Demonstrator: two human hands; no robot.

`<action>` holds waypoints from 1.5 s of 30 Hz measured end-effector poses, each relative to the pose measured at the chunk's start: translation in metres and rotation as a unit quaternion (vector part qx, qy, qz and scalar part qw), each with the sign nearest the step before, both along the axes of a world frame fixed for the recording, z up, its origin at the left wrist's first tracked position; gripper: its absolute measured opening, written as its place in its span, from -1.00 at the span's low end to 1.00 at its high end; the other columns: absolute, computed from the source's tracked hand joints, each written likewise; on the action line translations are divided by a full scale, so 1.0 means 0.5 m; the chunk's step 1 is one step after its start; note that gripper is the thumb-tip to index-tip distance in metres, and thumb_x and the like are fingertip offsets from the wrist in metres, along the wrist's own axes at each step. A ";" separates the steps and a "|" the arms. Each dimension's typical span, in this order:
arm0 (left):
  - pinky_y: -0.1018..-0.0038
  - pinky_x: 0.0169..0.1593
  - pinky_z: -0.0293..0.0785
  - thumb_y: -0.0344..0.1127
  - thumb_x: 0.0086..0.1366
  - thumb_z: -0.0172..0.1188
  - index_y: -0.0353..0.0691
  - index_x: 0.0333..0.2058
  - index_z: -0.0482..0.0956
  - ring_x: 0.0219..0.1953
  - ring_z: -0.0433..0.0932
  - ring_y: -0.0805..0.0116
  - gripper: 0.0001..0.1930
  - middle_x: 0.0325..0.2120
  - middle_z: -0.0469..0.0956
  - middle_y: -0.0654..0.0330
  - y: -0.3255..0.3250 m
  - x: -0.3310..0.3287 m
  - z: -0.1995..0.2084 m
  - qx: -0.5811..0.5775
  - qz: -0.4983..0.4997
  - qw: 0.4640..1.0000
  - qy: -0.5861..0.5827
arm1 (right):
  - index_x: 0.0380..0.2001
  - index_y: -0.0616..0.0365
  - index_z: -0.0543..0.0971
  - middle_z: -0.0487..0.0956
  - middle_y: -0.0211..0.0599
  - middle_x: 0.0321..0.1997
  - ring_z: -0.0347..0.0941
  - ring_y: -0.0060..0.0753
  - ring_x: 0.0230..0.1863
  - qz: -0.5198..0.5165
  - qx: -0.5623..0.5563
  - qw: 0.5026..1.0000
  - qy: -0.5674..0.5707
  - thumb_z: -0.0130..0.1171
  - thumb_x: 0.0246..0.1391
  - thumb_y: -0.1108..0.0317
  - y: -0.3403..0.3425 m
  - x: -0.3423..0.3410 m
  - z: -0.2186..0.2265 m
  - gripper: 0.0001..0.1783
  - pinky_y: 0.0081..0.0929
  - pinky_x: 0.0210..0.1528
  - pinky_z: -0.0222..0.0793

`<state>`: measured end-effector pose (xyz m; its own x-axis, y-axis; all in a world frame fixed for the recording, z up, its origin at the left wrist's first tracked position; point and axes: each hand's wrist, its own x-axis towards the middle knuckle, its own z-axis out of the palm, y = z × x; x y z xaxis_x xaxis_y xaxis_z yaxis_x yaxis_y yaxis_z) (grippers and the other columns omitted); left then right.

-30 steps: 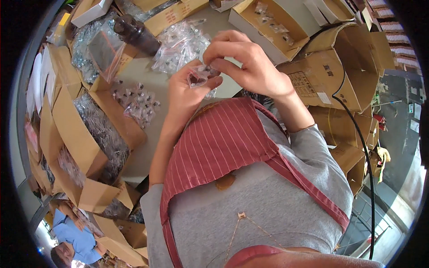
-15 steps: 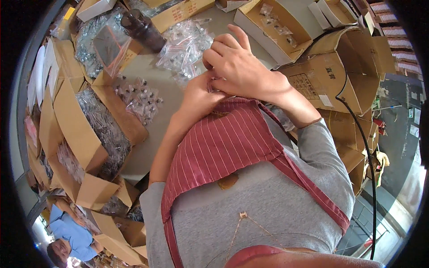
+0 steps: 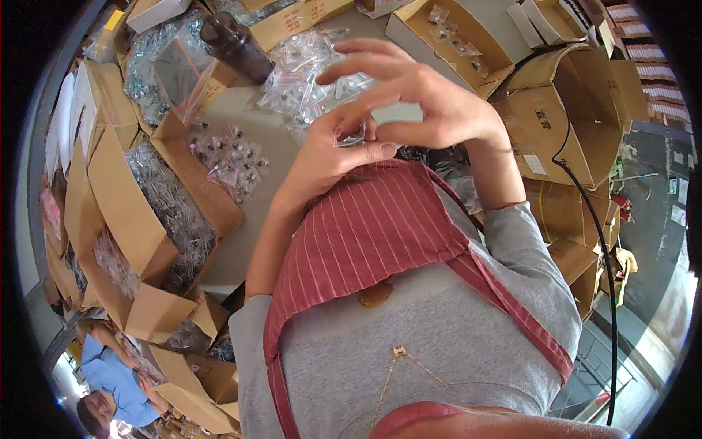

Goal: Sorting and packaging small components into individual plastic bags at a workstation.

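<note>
My left hand point(image 3: 325, 154) is closed on a small clear plastic bag point(image 3: 352, 137), which shows between its thumb and fingers. Its contents are too small to make out. Over it hovers my right hand point(image 3: 435, 102), its fingers spread and curved, thumb and forefinger close to the bag; whether they touch it is hard to see. Just beyond the hands lies a heap of small clear bags with little parts point(image 3: 300, 91). To the left, a smaller group of bagged parts with dark pieces point(image 3: 232, 162) rests on the grey table point(image 3: 252, 121).
A dark brown bottle-like container point(image 3: 238, 47) stands behind the heap. On the left, an open carton point(image 3: 194, 179) holds thin clear pieces. A shallow box point(image 3: 446, 47) with several bags sits far right, near a big carton point(image 3: 545, 121). A black cable point(image 3: 603, 256) hangs at right.
My right hand has opened its fingers and lifted slightly right, off the left hand. The left hand has turned a little, and the clear bag in it now shows.
</note>
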<state>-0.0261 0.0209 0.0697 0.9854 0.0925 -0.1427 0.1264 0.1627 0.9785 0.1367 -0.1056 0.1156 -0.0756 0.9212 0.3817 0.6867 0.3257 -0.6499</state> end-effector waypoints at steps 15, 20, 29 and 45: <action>0.58 -0.22 0.48 -0.41 0.34 0.16 -0.40 -0.21 0.60 -0.28 0.55 0.54 -0.84 -0.34 0.63 0.21 0.035 -0.005 -0.006 -0.017 0.190 0.982 -0.010 | -0.25 0.27 0.57 0.64 -0.20 -0.44 0.61 -0.44 -0.40 -0.185 -0.093 0.948 0.244 0.27 0.01 0.50 -0.009 -0.032 -0.052 -0.80 -0.50 -0.33 0.49; 0.62 -0.35 0.44 -0.47 0.28 0.13 -0.33 -0.37 0.53 -0.39 0.54 0.61 -0.94 -0.47 0.58 0.28 0.022 -0.006 -0.002 0.122 0.206 0.970 -0.031 | -0.22 0.30 0.53 0.60 -0.27 -0.42 0.52 -0.57 -0.37 -0.160 -0.110 0.958 0.211 0.23 0.15 0.44 0.004 -0.045 -0.057 -0.82 -0.52 -0.29 0.44; 0.62 -0.30 0.42 -0.52 0.23 0.15 -0.34 -0.43 0.49 -0.44 0.51 0.62 -0.94 -0.55 0.54 0.30 0.023 -0.022 -0.014 0.158 0.219 0.960 -0.080 | -0.29 0.25 0.53 0.57 -0.08 -0.53 0.52 -0.11 -0.49 -0.094 -0.131 0.973 0.163 0.16 0.15 0.30 0.007 -0.043 -0.060 -0.79 -0.26 -0.40 0.38; 0.23 -0.10 0.48 -0.35 -0.03 0.43 -0.12 -0.04 0.53 -0.11 0.48 0.03 -0.50 -0.17 0.48 0.04 0.016 -0.032 -0.285 0.534 0.046 0.840 -0.083 | -0.09 0.16 0.55 0.54 -0.33 -0.05 0.40 -0.33 0.04 -0.130 0.083 0.894 0.419 0.18 0.22 0.31 0.130 0.127 0.002 -0.76 -0.27 0.20 0.21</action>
